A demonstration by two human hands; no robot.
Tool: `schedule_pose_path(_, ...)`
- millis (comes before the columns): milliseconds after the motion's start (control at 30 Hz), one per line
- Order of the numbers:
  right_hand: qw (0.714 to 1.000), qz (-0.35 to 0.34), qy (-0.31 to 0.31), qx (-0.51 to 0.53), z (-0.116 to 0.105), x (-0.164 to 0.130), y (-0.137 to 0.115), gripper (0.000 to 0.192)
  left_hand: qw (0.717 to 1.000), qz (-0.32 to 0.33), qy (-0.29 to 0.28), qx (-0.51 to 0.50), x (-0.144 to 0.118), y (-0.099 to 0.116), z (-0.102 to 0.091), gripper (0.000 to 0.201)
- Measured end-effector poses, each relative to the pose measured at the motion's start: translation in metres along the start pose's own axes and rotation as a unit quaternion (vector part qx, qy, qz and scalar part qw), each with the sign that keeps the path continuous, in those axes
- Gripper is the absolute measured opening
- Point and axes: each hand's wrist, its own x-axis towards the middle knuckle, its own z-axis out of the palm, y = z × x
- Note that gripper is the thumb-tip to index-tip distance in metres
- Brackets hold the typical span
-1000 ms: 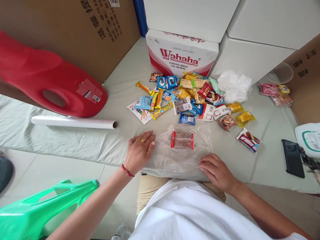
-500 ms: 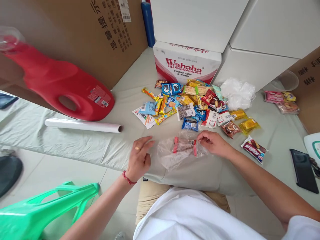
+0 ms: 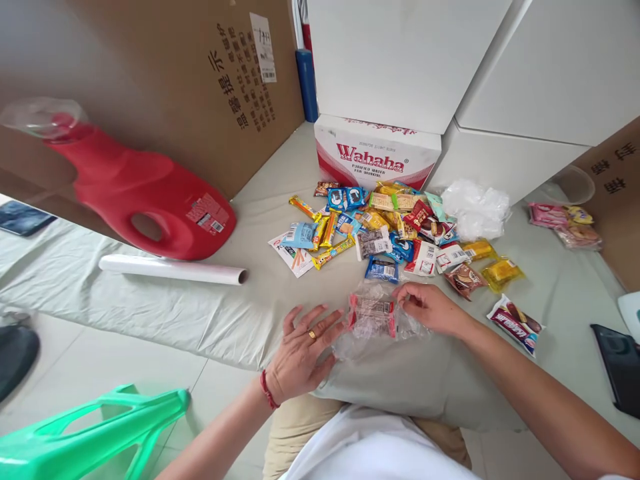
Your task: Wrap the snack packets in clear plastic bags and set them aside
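1. Since the earlier frame, the left hand [image 3: 303, 357] has slid right; its spread fingers now touch crinkled clear film [image 3: 373, 327].
2. Right hand [image 3: 430, 308] pinches that film around a red-ended snack bar [image 3: 373, 312] on the cloth-covered bench [image 3: 210, 313].
3. Beyond lie glossy snack packets [image 3: 390, 230], a white roll [image 3: 173, 269], and a red jug [image 3: 150, 200].

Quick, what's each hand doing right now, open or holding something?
Left hand: open, fingers spread flat at the edge of the clear plastic wrap.
Right hand: shut on the clear plastic wrap around the red snack bar.
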Motion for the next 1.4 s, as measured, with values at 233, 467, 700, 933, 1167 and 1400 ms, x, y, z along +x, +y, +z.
schedule_pose_path(233,1.000,0.012,-0.004,0.021,-0.001,-0.001,0.006,0.016,1.000,0.020,0.009,0.006,0.007,-0.004,-0.008,0.075)
schedule_pose_path(467,0.999,0.022,-0.009,0.038,-0.002,-0.002,0.008,0.021,0.998,0.019,0.051,0.017,0.018,0.001,-0.006,0.046)
schedule_pose_path(700,0.997,0.044,-0.016,0.058,-0.006,-0.004,0.014,0.027,0.997,-0.039,0.058,-0.016,0.018,-0.010,-0.006,0.044)
schedule_pose_path(933,0.997,0.037,-0.023,0.063,-0.004,-0.003,0.014,0.028,0.993,0.113,-0.010,0.042,0.030,-0.004,-0.007,0.084)
schedule_pose_path(1167,0.997,0.045,-0.025,0.053,-0.006,-0.005,0.018,0.029,0.999,0.047,-0.005,-0.006,0.034,-0.020,-0.018,0.028)
schedule_pose_path(1400,0.998,0.030,-0.026,0.054,-0.009,-0.003,0.015,0.024,0.999,0.034,-0.006,-0.021,0.032,-0.019,-0.009,0.050)
